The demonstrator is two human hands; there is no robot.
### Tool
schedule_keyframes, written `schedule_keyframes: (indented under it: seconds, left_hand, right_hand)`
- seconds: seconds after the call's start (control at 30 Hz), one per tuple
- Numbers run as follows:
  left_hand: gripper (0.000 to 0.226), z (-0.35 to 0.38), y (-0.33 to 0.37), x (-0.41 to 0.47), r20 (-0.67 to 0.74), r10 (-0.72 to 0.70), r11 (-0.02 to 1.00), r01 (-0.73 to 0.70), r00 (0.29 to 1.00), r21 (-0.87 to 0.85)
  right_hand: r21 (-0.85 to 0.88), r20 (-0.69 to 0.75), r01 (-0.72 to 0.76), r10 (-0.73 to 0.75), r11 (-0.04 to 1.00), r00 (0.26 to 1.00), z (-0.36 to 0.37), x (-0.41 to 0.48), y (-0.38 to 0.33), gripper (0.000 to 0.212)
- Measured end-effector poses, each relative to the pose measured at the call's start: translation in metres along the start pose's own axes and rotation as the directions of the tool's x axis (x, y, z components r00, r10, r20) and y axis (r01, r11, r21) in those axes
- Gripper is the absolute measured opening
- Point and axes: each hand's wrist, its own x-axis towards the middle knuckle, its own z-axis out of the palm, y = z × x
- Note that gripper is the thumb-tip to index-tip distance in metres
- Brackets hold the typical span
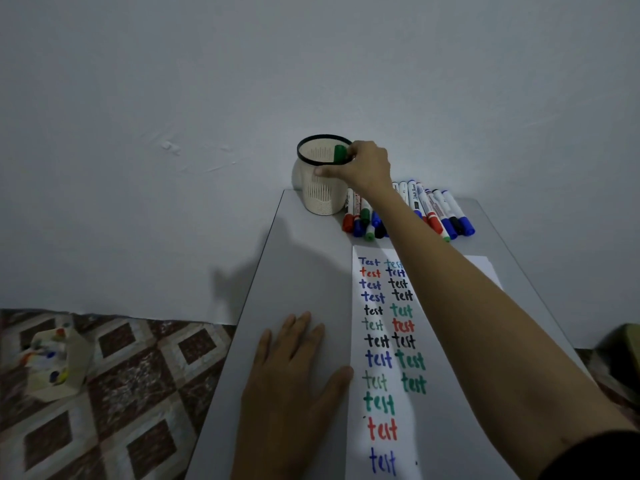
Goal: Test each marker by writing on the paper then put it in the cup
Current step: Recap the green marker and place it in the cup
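A cream mesh cup (317,192) with a black rim stands at the far edge of the grey table (298,271). My right hand (363,164) reaches over its rim and pinches a green-capped marker (340,153), cap end up inside the cup's mouth. My left hand (291,379) lies flat on the table, its thumb touching the left edge of the white paper (429,427). The paper carries two columns of the word "test" in blue, red, black and green. Several capped markers (446,213) lie in a row behind the paper, partly hidden by my right forearm.
The table is narrow, and its left edge drops to a patterned tiled floor (131,393). A cream container with coloured items (57,365) sits on that floor at left. A plain wall rises right behind the cup. A dark object (623,355) shows at the right edge.
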Motion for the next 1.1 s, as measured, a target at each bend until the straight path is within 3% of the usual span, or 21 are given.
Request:
schedule_keyframes:
  seconds: [0.13,0.43,0.9,1.1]
  left_hand:
    - [0.08,-0.003,0.002,0.0,0.002,0.014,1.0,-0.014,1.0,0.009]
    - [0.083,-0.004,0.002,0.001,0.027,-0.019,1.0,0.019,0.999,0.009]
    - [0.084,-0.005,0.004,0.0,0.022,-0.029,0.999,0.028,0.999,0.039]
    - [0.081,-0.007,0.005,0.0,0.031,-0.035,0.998,0.034,0.999,0.044]
  right_hand:
    - [-0.021,0.004,0.054,-0.053,0.998,0.999,-0.002,-0.021,-0.011,0.063]
    - [0.1,0.08,0.089,-0.097,0.991,0.992,-0.014,-0.093,-0.017,0.061]
    - [0.132,0.066,0.151,-0.161,0.98,0.985,-0.017,-0.114,-0.014,0.062]
    - [0.149,0.061,0.159,-0.169,0.976,0.984,-0.022,-0.118,-0.006,0.073]
